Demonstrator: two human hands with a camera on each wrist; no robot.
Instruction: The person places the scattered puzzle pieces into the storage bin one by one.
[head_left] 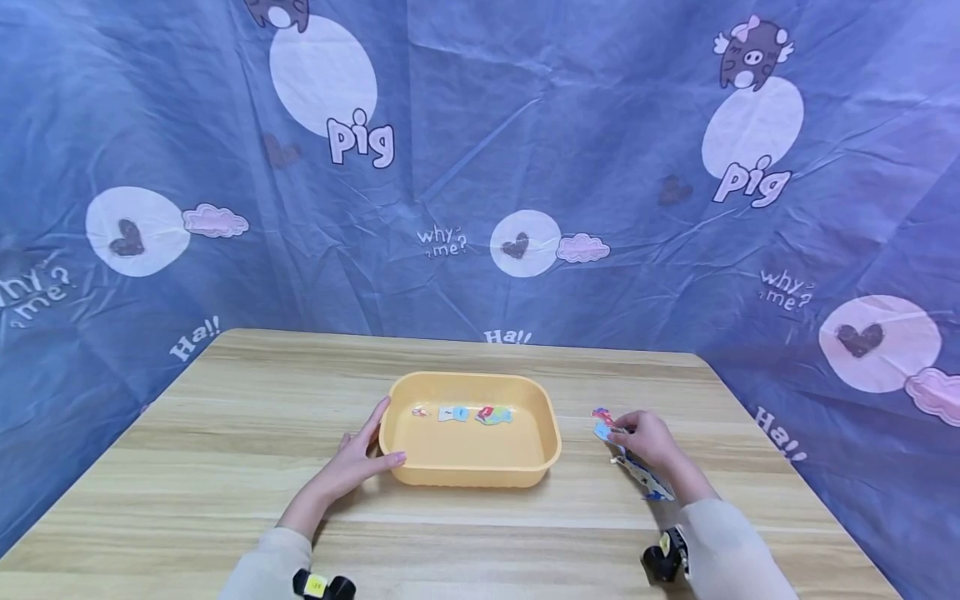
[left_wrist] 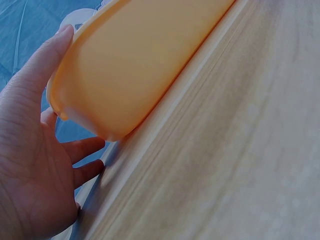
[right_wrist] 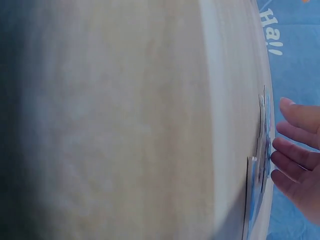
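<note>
Cloth (head_left: 450,179), blue and printed, hangs behind the wood-grained desk (head_left: 187,500); near the desk's middle stands a yellow tray (head_left: 465,477). The left hand (head_left: 351,463) rests at the tray's left end, fingers spread wide, thumb at the rim. The right hand (head_left: 651,437) has its fingers bent at flat cutouts (head_left: 645,481) right of the tray; whether they pinch one cannot be told. Smaller cutouts (head_left: 495,415) lie in a row inside the tray
</note>
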